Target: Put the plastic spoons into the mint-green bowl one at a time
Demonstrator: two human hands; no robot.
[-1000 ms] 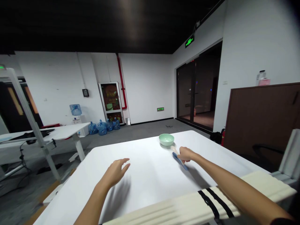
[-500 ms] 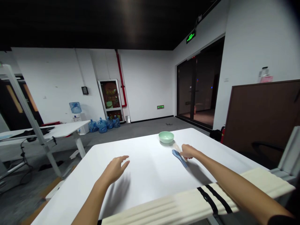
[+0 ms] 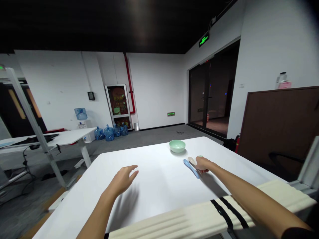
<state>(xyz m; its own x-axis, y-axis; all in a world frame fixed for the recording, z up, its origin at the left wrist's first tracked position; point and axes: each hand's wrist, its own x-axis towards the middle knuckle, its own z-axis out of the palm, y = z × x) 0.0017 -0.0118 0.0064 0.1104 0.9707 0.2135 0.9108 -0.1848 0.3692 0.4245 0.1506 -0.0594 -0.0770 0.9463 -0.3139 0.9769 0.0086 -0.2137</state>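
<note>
My right hand (image 3: 203,164) is closed around a cream spoon (image 3: 191,161) whose rounded end sticks out past the fingers. A blue plastic spoon (image 3: 191,168) lies on the table directly under and left of that hand, touching or nearly touching it. A pale green bowl (image 3: 177,146) stands just beyond both spoons on the white table (image 3: 154,199). My left hand (image 3: 122,179) hovers over the table's middle, open, fingers spread, holding nothing. Its shadow falls on the tabletop.
A cream padded strip with black bands (image 3: 189,215) runs along the table's near edge. A white desk (image 3: 62,139) and a metal-framed stand (image 3: 32,122) are on the left. Blue water jugs (image 3: 108,133) line the far wall, and a brown cabinet (image 3: 281,129) stands right.
My right hand has shifted slightly right, and the cream spoon has moved with it. The blue spoon and green bowl stay in place, and my left hand is nearly still.
</note>
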